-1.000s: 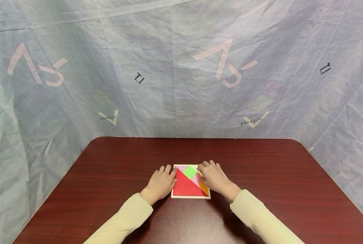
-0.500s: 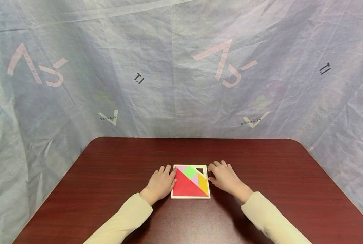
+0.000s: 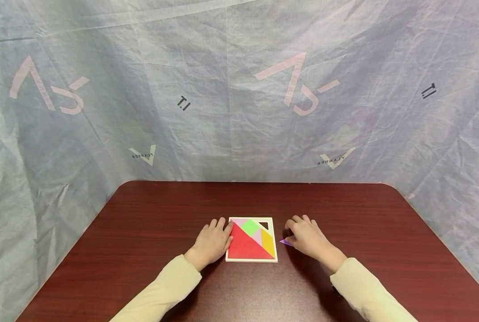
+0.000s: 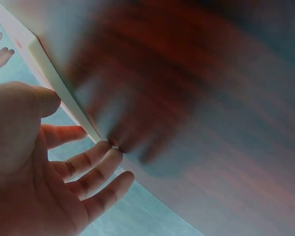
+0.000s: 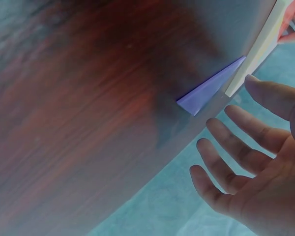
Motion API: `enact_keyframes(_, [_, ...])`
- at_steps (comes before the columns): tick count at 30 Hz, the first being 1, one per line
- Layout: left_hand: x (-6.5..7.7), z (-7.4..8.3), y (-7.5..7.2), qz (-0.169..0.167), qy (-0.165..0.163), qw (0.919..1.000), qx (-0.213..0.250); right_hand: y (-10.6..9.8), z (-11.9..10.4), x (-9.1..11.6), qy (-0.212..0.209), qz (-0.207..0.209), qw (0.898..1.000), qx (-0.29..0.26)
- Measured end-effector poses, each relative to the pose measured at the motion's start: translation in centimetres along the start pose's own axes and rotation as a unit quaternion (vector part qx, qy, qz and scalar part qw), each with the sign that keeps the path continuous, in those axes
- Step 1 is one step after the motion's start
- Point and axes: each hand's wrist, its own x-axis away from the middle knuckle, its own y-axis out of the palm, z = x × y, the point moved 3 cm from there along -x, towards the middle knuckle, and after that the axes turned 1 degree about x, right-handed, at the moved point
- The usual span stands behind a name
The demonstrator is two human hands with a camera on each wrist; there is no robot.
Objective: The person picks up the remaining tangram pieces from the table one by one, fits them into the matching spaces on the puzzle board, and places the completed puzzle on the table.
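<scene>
A square tangram tray [image 3: 250, 260] with a pale rim lies mid-table. In it sit a large red area [image 3: 245, 246], a green square [image 3: 251, 227], pink triangles and a yellow-orange parallelogram [image 3: 268, 244]. Its far right corner shows bare tray and a dark triangular opening [image 3: 265, 226]. My left hand [image 3: 212, 240] rests at the tray's left edge, thumb and forefinger right at the rim. Beside the tray on the right, a purple triangle [image 5: 211, 88] lies on the table. My right hand [image 3: 307, 235] hovers over it with loosely bent fingers, apart from the piece in the right wrist view.
The dark red wooden table [image 3: 163, 201] has rounded far corners. Behind it and along both sides hangs a grey printed cloth [image 3: 207, 125]. Pale sleeves [image 3: 164, 286] cover both forearms.
My right hand has moved right, off the tray's far right corner, which is uncovered. The purple triangle now shows on the table under that hand. My left hand has stayed in place.
</scene>
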Motion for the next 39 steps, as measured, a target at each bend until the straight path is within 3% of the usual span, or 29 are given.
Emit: enact_keyframes(39, [0.0, 0.1, -0.4, 0.008, 0.002, 0.9999, -0.010, 0.3, 0.9, 2.2, -0.027, 0.020, 0.999, 0.040])
